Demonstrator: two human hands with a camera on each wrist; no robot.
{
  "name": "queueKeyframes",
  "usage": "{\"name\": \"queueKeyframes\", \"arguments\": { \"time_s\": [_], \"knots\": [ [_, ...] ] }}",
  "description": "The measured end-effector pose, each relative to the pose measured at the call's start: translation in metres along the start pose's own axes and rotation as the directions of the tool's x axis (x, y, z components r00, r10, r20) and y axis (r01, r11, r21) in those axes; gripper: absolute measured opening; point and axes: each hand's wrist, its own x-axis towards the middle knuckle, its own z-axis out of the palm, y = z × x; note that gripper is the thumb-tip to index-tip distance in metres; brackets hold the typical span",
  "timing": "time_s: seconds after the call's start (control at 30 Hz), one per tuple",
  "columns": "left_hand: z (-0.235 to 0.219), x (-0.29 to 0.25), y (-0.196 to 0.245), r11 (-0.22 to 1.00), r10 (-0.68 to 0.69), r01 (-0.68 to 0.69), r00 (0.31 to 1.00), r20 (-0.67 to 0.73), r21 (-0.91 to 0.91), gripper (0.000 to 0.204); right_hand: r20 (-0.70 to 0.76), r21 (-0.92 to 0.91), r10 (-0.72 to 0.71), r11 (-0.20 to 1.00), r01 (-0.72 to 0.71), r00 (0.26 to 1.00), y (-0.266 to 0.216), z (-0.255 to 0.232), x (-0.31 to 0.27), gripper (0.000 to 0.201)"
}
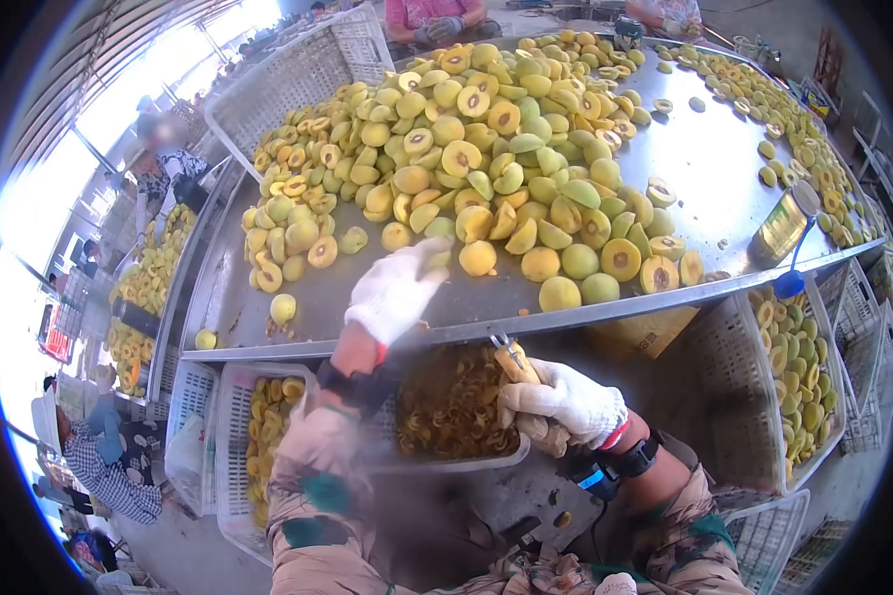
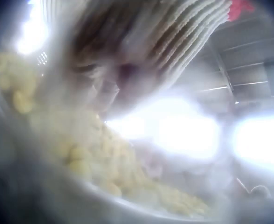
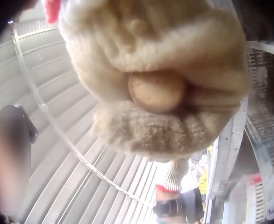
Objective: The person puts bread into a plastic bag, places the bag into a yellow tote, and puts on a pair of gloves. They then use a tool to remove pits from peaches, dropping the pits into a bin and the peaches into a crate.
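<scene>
Yellow-green stone fruits [image 1: 461, 159], many of them cut in half, lie heaped on a metal table [image 1: 446, 322]. My left hand [image 1: 397, 293], in a white knit glove, reaches over the table's near side to the front of the heap. Its fingers look extended and are blurred at a green fruit. At the table's front edge my gloved right hand [image 1: 566, 402] grips a pitting tool [image 1: 514, 362] by its wooden handle, its forked metal tip pointing up and away. In the right wrist view the rounded handle end [image 3: 156, 91] shows between curled fingers.
Below the table edge stands a crate of brown scraps [image 1: 456, 402], with crates of fruit on the left [image 1: 230, 436] and right [image 1: 799, 466]. A can [image 1: 786, 223] sits at the table's right edge. A white crate [image 1: 308, 79] leans at the far left; people work around.
</scene>
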Motion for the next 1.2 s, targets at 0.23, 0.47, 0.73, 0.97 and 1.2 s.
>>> {"name": "queueKeyframes", "arguments": {
  "time_s": [0.23, 0.47, 0.73, 0.97, 1.2],
  "knots": [
    [0.048, 0.075, 0.026, 0.955, 0.016, -0.116, 0.940, 0.340, 0.275, 0.048, -0.072, 0.028, -0.080, 0.996, 0.082, 0.994, -0.002, -0.017, -0.010, 0.029],
    [0.058, 0.072, 0.018, 0.904, 0.084, -0.193, 0.956, 0.282, 0.383, 0.037, -0.089, 0.030, -0.075, 0.996, 0.078, 0.993, -0.001, -0.017, -0.010, 0.026],
    [0.015, 0.024, 0.032, 0.985, -0.004, -0.019, 0.991, 0.135, 0.169, 0.082, -0.195, -0.058, -0.179, 0.984, 0.171, 0.964, -0.001, -0.012, 0.001, 0.028],
    [-0.003, -0.056, 0.021, 0.979, 0.187, -0.176, 0.976, -0.112, 0.102, 0.099, -0.348, -0.618, -0.355, 0.783, 0.073, 0.868, 0.001, 0.004, 0.021, 0.030],
    [-0.012, -0.096, 0.016, 0.843, 0.451, -0.373, 0.883, -0.131, 0.387, 0.089, -0.256, -0.857, -0.491, 0.514, 0.041, 0.833, 0.015, 0.024, 0.040, 0.025]
  ]
}}
